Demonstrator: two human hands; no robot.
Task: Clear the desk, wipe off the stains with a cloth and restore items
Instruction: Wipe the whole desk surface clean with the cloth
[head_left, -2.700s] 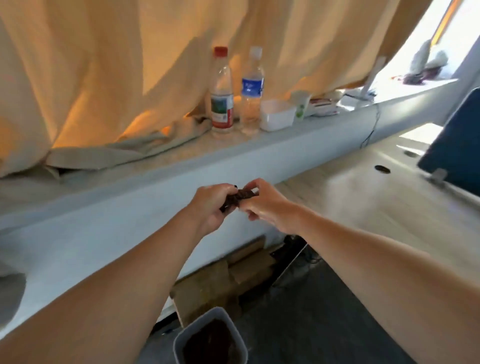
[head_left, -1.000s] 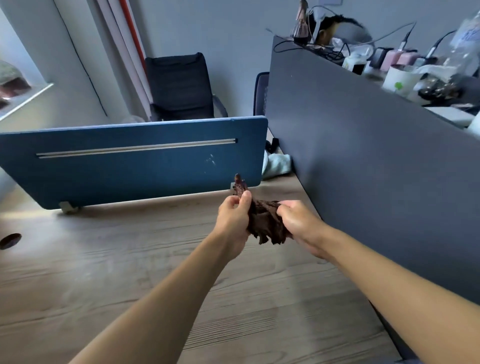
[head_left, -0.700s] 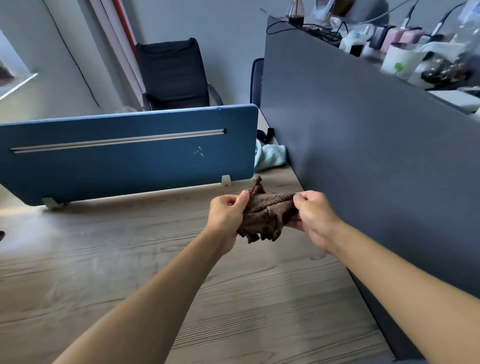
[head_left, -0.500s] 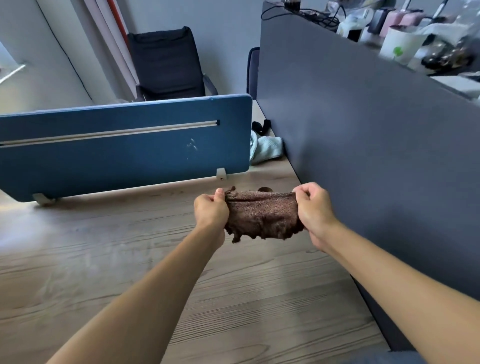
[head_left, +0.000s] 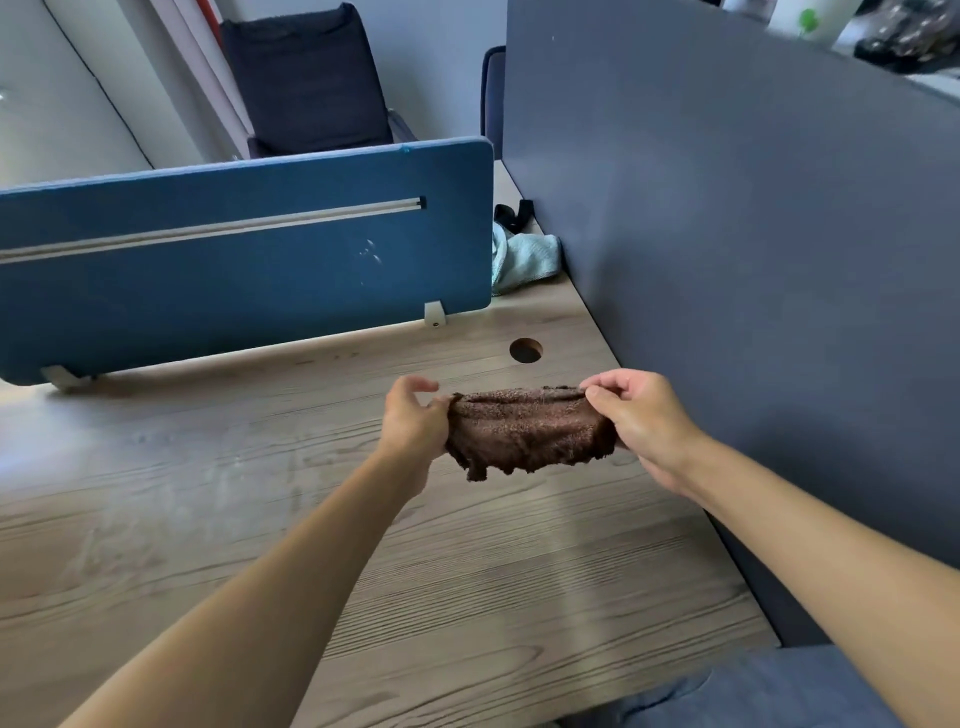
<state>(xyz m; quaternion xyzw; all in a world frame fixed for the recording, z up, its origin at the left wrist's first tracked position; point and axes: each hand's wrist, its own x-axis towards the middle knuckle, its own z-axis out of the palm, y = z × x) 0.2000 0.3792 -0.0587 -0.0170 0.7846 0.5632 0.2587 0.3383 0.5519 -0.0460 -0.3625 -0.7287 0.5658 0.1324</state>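
The fingers (head_left: 422, 385) of the left hand (head_left: 413, 423) curl round one end of a brown cloth (head_left: 530, 434), pinching its upper edge. The fingers (head_left: 605, 385) of the right hand (head_left: 641, 423) pinch the other end the same way. Between the two hands the cloth is pulled out into a wide band. Its top edge is fairly straight and its lower edge hangs ragged and loose. It is held in the air over the right half of the bench (head_left: 208, 519), apart from the surface.

Just beyond the cloth, a round hole (head_left: 525, 350) is cut in the bench top. Behind that a blue screen (head_left: 234, 291) stands across the bench on pale brackets (head_left: 434, 313), with a light rail (head_left: 208, 231) running across its face. A tall grey partition (head_left: 753, 234) closes off the right side of the bench. In the corner where screen and partition nearly meet lies a crumpled pale green towel (head_left: 527, 257), with a black strap (head_left: 514, 212) just behind it. Past the screen stands a dark chair (head_left: 306, 78). Over the top of the partition a white cup (head_left: 795, 21) with a green mark shows, with blurred dark items (head_left: 904, 36) beside it. Blue-grey fabric (head_left: 769, 691) fills the bottom right corner, at the bench's near edge.
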